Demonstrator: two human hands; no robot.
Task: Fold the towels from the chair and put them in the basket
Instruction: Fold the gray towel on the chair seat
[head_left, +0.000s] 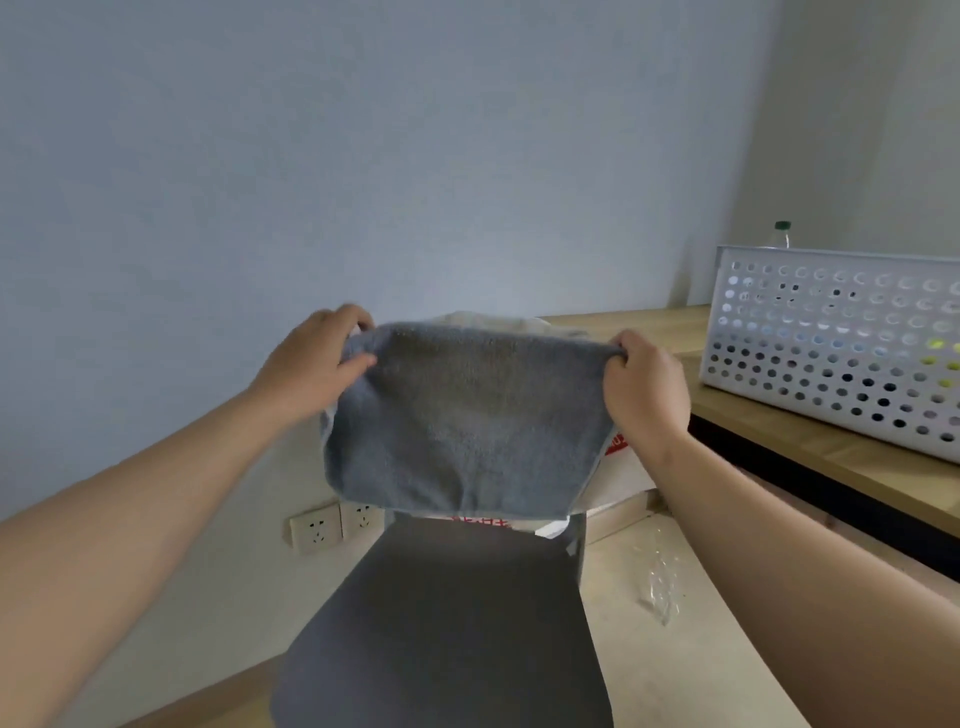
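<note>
A grey-blue towel (462, 421) hangs in the air in front of the chair's back, folded over at its top edge. My left hand (317, 364) pinches its upper left corner and my right hand (641, 389) pinches its upper right corner. Behind the top edge a pale towel (483, 319) shows, draped over the hidden chair back. The dark grey chair seat (457, 623) lies bare below the towel. A white perforated basket (831, 353) stands on the wooden table at the right, with something yellow-green showing through its holes.
The wooden table (769, 426) runs along the right wall, with a clear bottle with a green cap (781, 235) behind the basket. A white box with red print (623, 467) sits behind the chair. Wall sockets (332, 525) are low on the left. Crumpled clear plastic (662, 582) lies on the floor.
</note>
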